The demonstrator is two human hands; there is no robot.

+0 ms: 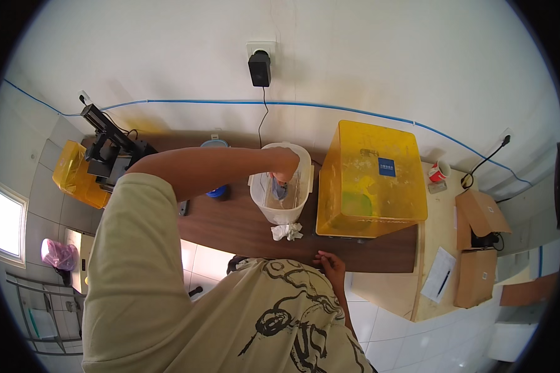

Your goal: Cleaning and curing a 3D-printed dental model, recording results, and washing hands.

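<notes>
My left arm reaches across from the left, and my left hand dips into a white plastic tub on the brown table. Its fingers are closed and point down at a small blue-grey piece inside. What kind of thing that piece is does not show. A crumpled white tissue lies against the near side of the tub. My right hand rests by the table's front edge, fingers loosely bent and apart, with nothing seen in it.
Right of the tub stands a big yellow translucent box. A blue-lidded container and a blue cap are left of it, beyond them a black machine. Cardboard boxes, a paper sheet and a red-white cup sit far right.
</notes>
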